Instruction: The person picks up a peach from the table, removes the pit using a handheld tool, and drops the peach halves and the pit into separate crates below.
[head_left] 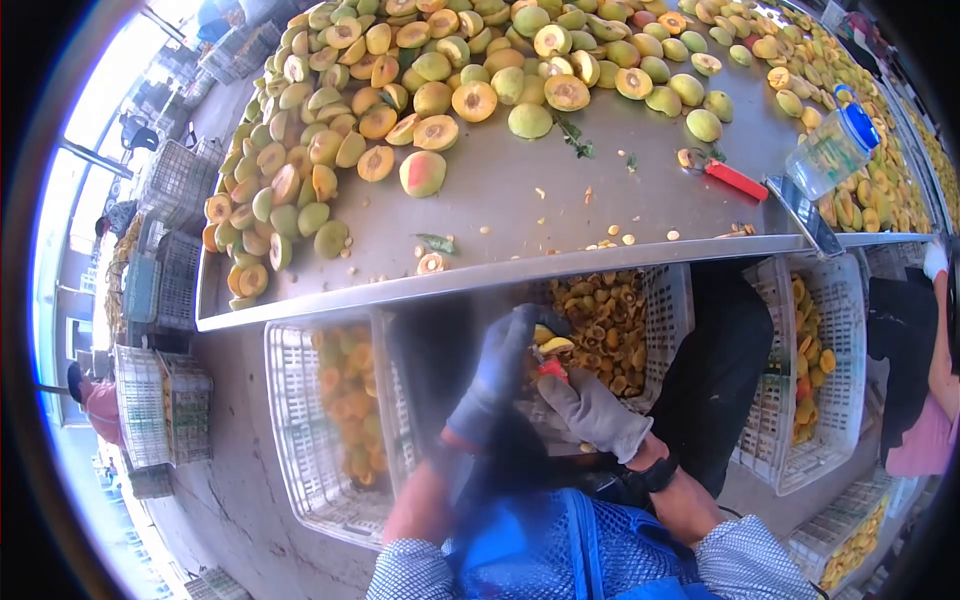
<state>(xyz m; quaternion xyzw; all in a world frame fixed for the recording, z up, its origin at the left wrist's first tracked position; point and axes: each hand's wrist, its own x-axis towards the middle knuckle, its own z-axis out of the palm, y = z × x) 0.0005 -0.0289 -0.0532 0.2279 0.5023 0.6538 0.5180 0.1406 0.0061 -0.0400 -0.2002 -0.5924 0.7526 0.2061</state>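
Observation:
In grey work gloves, my hands meet below the table's front edge, over a crate of cut pieces. My left hand [503,350], partly blurred, is closed around a yellow peach half [553,345]. Close against it, my right hand [598,412] wraps a short red-handled tool [553,370]; its working end is hidden by the fruit and the fingers. Under the hands, the white crate [672,305] holds many small brownish-orange peach pieces [605,325].
The metal table [480,220] carries many halved peaches [430,95], a red-handled tool [737,182], a phone [805,215] and a blue-lidded clear jar [832,150]. Crates of peach halves stand at left [300,420] and right [835,400] of my legs. Another person [925,420] is at far right.

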